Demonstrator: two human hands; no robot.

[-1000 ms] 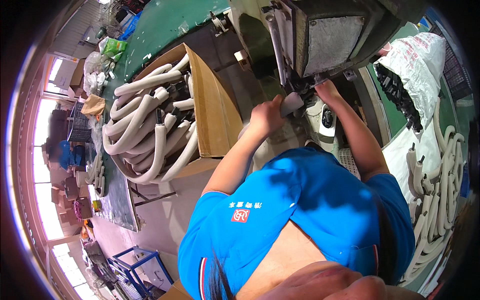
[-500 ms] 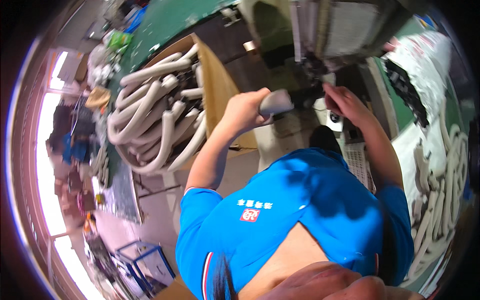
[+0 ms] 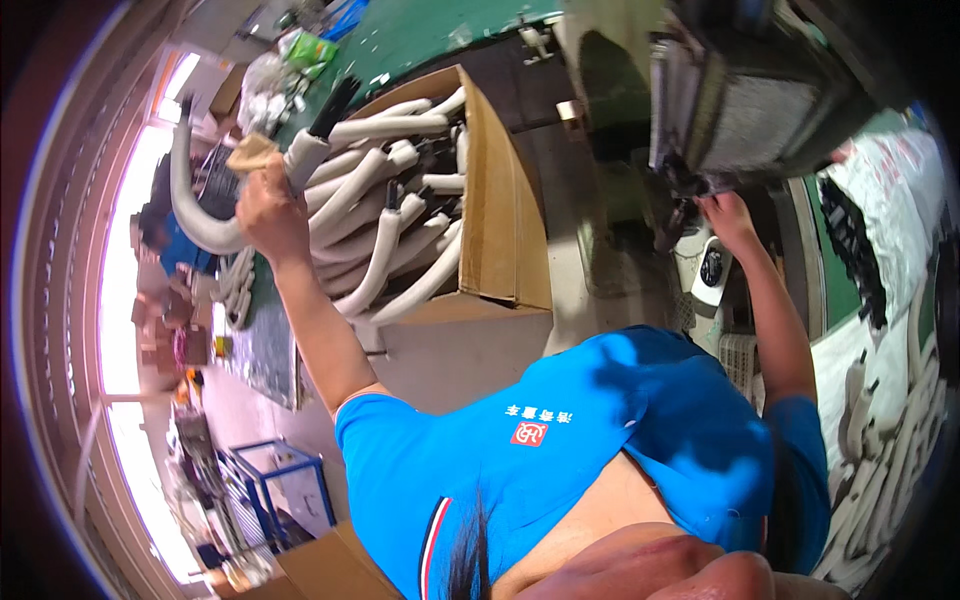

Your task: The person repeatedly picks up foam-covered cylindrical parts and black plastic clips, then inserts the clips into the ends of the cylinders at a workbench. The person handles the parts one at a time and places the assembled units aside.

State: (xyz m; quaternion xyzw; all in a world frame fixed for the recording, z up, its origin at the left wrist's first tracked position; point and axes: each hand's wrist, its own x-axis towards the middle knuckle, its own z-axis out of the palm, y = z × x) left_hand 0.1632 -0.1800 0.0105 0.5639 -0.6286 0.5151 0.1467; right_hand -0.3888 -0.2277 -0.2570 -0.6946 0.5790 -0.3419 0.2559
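- The left hand [image 3: 270, 215] is clamped round a pale curved hose [image 3: 203, 230]. The hose is at the left side of the cardboard box [image 3: 500, 215], overlapping its mouth in this view; how high above the box it is, I cannot tell.
- The hose could twist in that fist: it is gripped near its black end [image 3: 337, 103], and the long bend jutting out left of the box may pull it round by its weight.
- That black end could snag on the box rim or on the hoses [image 3: 375, 262] lying in the box, because those are heaped in loops with their ends pointing different ways.
- The heaped hoses could slide out past the left edge of the box if something presses or drags across them, since some bulge beyond the rim.
- The right hand [image 3: 728, 220] is at a dark fitting [image 3: 683, 180] under the machine [image 3: 755, 115], well to the right of the box. Whether its fingers pinch the fitting or only touch it, I cannot tell.
- Those fingers could be nipped or scraped if the fitting shifts; with the arms spread to either side of the box, minding both hands is probably harder.
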